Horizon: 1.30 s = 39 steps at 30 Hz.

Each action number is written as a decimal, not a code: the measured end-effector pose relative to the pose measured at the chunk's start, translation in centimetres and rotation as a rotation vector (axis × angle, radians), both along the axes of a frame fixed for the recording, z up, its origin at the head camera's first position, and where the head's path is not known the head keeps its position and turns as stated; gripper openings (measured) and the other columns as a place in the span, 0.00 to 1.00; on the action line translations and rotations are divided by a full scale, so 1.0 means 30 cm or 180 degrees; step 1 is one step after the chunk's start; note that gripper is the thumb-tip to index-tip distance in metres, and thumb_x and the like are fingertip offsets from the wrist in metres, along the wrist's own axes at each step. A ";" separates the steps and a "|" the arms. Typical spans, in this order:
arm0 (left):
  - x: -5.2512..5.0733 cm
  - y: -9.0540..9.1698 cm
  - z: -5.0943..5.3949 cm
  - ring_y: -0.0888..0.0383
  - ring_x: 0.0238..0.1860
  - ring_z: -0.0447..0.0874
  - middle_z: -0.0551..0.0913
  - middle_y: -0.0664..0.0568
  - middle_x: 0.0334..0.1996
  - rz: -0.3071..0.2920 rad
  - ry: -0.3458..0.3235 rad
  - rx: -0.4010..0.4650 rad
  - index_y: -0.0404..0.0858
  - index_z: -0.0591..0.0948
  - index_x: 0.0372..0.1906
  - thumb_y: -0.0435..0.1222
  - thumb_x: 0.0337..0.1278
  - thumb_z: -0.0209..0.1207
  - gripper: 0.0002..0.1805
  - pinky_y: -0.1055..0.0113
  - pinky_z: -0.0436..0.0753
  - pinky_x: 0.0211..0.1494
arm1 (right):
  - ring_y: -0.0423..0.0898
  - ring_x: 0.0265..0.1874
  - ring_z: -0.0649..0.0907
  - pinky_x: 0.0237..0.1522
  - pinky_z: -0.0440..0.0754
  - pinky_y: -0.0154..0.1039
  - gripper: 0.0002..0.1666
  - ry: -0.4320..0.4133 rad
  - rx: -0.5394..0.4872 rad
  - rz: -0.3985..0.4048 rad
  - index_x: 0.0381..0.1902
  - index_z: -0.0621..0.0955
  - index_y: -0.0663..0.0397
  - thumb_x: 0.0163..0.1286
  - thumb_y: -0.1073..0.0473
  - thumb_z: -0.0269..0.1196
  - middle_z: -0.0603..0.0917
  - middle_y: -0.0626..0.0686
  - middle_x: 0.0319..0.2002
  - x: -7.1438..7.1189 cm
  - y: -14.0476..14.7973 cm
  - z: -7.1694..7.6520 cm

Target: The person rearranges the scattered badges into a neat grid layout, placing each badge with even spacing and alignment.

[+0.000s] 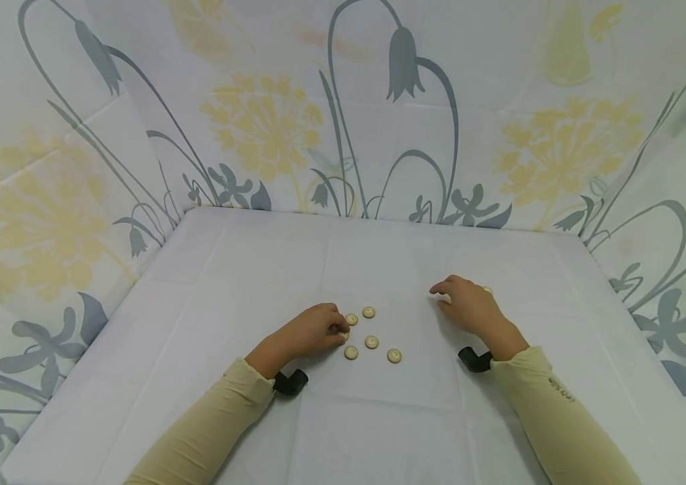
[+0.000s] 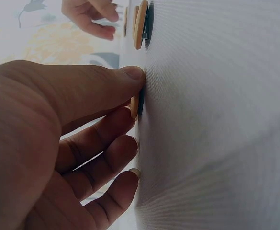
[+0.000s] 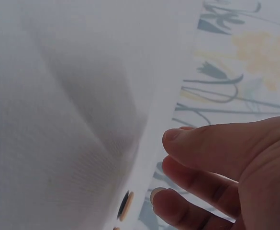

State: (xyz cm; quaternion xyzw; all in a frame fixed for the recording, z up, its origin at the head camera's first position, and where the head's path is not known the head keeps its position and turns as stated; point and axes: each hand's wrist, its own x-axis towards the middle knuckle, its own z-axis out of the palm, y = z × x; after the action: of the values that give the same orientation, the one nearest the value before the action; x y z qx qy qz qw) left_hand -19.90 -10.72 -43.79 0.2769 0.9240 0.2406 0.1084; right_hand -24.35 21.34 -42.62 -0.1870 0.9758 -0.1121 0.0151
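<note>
My left hand (image 1: 313,330) (image 2: 77,105) pinches a small round cream disc (image 1: 345,335) (image 2: 134,106) at its edge between thumb and forefinger, low against the white cloth; the fingers partly cover it. Close by lie several similar discs, among them one above (image 1: 352,319), one below (image 1: 351,352) and one at the right (image 1: 394,356). My right hand (image 1: 470,306) (image 3: 216,163) hovers over the cloth farther right, fingers bent loosely and apart from the thumb, holding nothing. Just behind it, one more disc (image 1: 487,289) shows in part.
A white cloth (image 1: 246,263) covers the table. Floral fabric (image 1: 367,135) hangs behind it and on both sides. Black pieces are at the left wrist (image 1: 291,382) and right wrist (image 1: 475,359). Beige sleeves cover both forearms.
</note>
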 end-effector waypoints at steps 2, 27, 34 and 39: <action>0.000 0.000 0.001 0.62 0.38 0.75 0.78 0.55 0.35 0.0003 -0.0001 0.0001 0.40 0.86 0.43 0.37 0.59 0.64 0.08 0.63 0.77 0.47 | 0.58 0.50 0.82 0.48 0.80 0.53 0.15 -0.0011 -0.0016 0.0040 0.50 0.83 0.56 0.65 0.64 0.62 0.82 0.59 0.48 0.004 -0.009 0.001; -0.006 -0.003 -0.014 0.62 0.38 0.75 0.78 0.56 0.35 -0.0015 0.0023 0.0019 0.40 0.86 0.42 0.37 0.59 0.64 0.08 0.64 0.77 0.47 | 0.50 0.43 0.83 0.40 0.80 0.46 0.15 -0.0036 -0.0103 0.0164 0.49 0.84 0.50 0.64 0.60 0.63 0.84 0.50 0.42 0.088 -0.074 -0.006; -0.007 -0.002 -0.014 0.62 0.38 0.75 0.78 0.55 0.35 -0.0015 0.0029 0.0042 0.40 0.86 0.42 0.37 0.59 0.64 0.08 0.64 0.77 0.47 | 0.46 0.40 0.83 0.37 0.79 0.42 0.14 -0.0036 -0.0194 0.0269 0.48 0.84 0.48 0.63 0.59 0.64 0.83 0.46 0.40 0.119 -0.098 -0.016; -0.008 -0.001 -0.015 0.63 0.37 0.75 0.78 0.56 0.34 -0.0013 0.0050 -0.0001 0.40 0.86 0.42 0.37 0.59 0.64 0.08 0.65 0.77 0.46 | 0.46 0.41 0.83 0.38 0.79 0.43 0.14 -0.0054 -0.0214 0.0345 0.47 0.84 0.48 0.62 0.59 0.64 0.84 0.45 0.41 0.138 -0.117 -0.021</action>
State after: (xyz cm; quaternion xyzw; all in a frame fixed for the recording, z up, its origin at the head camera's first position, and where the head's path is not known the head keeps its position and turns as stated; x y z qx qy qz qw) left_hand -20.14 -10.75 -44.23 0.2807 0.9242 0.2381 0.1016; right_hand -20.22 17.82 -43.26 -0.2390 0.9598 -0.1454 0.0231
